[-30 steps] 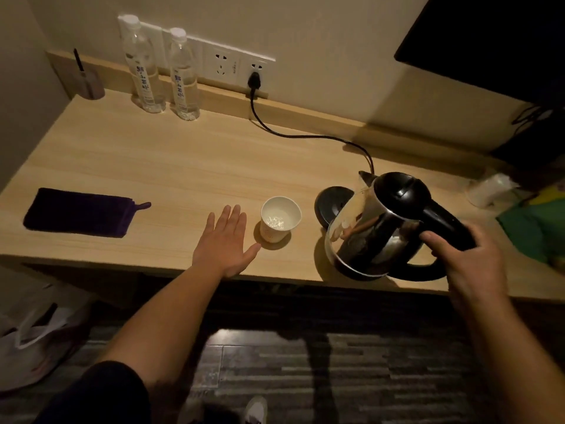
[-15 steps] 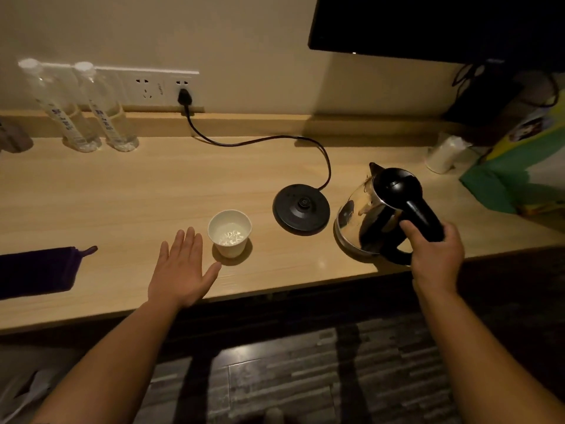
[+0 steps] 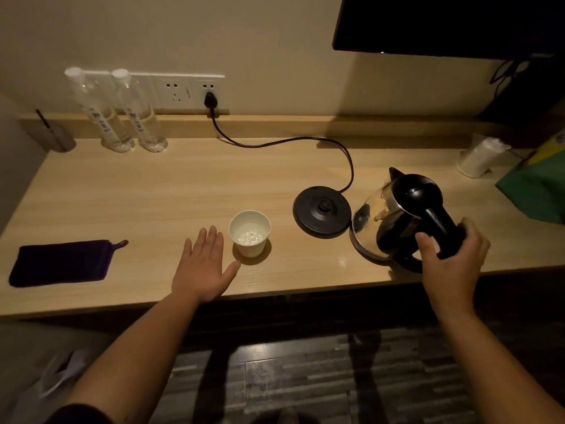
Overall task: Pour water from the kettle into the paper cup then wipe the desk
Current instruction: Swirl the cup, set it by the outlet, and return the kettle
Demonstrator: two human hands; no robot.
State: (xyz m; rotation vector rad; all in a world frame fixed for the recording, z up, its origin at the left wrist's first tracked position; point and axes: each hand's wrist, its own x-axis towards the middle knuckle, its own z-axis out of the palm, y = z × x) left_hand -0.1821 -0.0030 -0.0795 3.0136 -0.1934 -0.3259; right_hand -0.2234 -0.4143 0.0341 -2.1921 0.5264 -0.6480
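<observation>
Since half a second back, the kettle [image 3: 394, 221] has come down from just above the desk [image 3: 153, 191] and now looks to be sitting on it, though I can't be sure the bottom is fully down. The camera view has also swung a bit, so the dark cloth [image 3: 61, 262] is fully in frame again.

Using the paper cup [image 3: 250, 233] as the landmark: it stands upright near the front edge of the desk, with water in it catching the light. The left hand [image 3: 204, 267] lies flat just left of the cup, palm down, fingers spread a little and holding nothing; the thumb tip sits right by the cup's base, but I can't tell if it actually touches. To the right of the cup is the round black kettle base [image 3: 321, 211], with nothing on it, and its black cord [image 3: 305, 142] runs back to the wall socket [image 3: 211, 91] behind the cup. Further right, just beside that base, is the kettle, lid shut, spout pointing away from the person. The right hand [image 3: 449, 264] is around the black handle, fingers curled loosely with the thumb out to the side.

Well left of the cup is the cloth, flat on the desk. Back left against the wall stand two clear water bottles [image 3: 122, 117], side by side. Far right of the cup there's a green bag [image 3: 535, 191].
</observation>
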